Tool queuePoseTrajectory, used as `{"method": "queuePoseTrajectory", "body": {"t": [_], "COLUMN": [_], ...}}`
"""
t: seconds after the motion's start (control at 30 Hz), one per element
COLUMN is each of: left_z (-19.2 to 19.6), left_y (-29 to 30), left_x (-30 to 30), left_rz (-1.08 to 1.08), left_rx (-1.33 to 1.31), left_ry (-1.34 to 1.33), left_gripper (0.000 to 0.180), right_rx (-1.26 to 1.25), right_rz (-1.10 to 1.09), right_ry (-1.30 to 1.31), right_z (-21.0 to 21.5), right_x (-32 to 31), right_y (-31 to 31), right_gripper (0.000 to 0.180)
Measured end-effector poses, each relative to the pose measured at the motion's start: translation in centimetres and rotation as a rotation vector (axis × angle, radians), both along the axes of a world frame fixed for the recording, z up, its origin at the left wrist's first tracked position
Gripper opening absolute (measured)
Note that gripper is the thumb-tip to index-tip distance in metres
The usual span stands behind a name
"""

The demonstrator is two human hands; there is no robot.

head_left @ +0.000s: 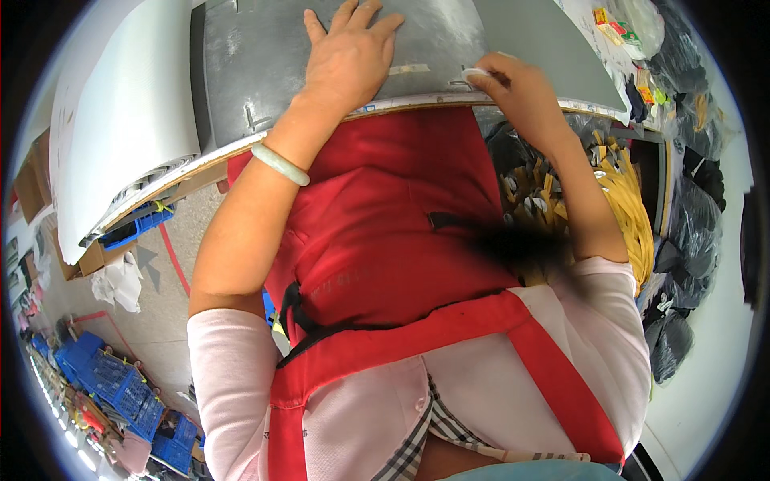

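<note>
A dark grey, scuffed flat template-like sheet (pixel 257 56) lies along the near edge of the table, on top of a smoother grey sheet (pixel 545 48). My left hand (pixel 349 60) rests flat on the dark sheet with its fingers spread, a pale bangle on the wrist. Near the dark sheet's right end, my right hand (pixel 521 92) pinches a small white rounded piece (pixel 476 73) that looks like tailor's chalk. The piece is close to a short slot or mark on the sheet; whether it touches the surface I cannot tell.
A large white roll of material (pixel 128 88) takes up the table's left side. Yellow strips (pixel 630 208) hang in a bundle below the table at right. Black plastic bags (pixel 694 232) line the right wall. Blue crates (pixel 112 377) stand on the floor at lower left.
</note>
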State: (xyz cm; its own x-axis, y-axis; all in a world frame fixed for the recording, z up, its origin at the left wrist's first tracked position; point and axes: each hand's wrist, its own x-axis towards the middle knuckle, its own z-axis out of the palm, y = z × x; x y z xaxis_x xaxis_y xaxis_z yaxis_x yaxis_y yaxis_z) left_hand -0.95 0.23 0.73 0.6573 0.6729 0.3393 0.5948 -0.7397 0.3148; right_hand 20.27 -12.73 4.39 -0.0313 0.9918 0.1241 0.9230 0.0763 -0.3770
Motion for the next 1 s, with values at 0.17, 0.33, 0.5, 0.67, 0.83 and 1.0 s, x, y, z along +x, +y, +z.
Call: {"method": "queuePoseTrajectory", "body": {"t": [0.17, 0.33, 0.5, 0.67, 0.83, 1.0], "left_z": [-0.5, 1.8, -2.9, -2.3, -2.3, -2.4], "left_y": [0.2, -0.2, 0.8, 0.2, 0.4, 0.6], "left_x": [0.3, 0.3, 0.3, 0.4, 0.3, 0.5], "left_rz": [-0.010, -0.018, 0.016, 0.010, 0.012, 0.006], "left_rx": [0.018, -0.017, 0.163, 0.098, 0.089, 0.074], "left_ry": [0.007, 0.062, -0.048, -0.046, -0.046, -0.051], "left_gripper": [0.032, 0.032, 0.033, 0.034, 0.034, 0.034], "right_rx": [-0.044, -0.282, -0.111, 0.044, 0.201, 0.210], "right_rz": [-0.337, -0.236, -0.249, -0.214, -0.116, 0.000], "right_ry": [0.381, 0.257, 0.516, 0.118, -0.010, -0.010], "right_z": [-1.3, 1.7, 1.5, 0.5, -1.5, -2.4], "right_x": [-0.3, 0.8, 2.6, 4.4, 6.1, 6.0], "right_y": [0.6, 1.1, 5.2, 12.0, 17.0, 19.3], "right_gripper": [0.021, 0.022, 0.017, 0.028, 0.026, 0.024]}}
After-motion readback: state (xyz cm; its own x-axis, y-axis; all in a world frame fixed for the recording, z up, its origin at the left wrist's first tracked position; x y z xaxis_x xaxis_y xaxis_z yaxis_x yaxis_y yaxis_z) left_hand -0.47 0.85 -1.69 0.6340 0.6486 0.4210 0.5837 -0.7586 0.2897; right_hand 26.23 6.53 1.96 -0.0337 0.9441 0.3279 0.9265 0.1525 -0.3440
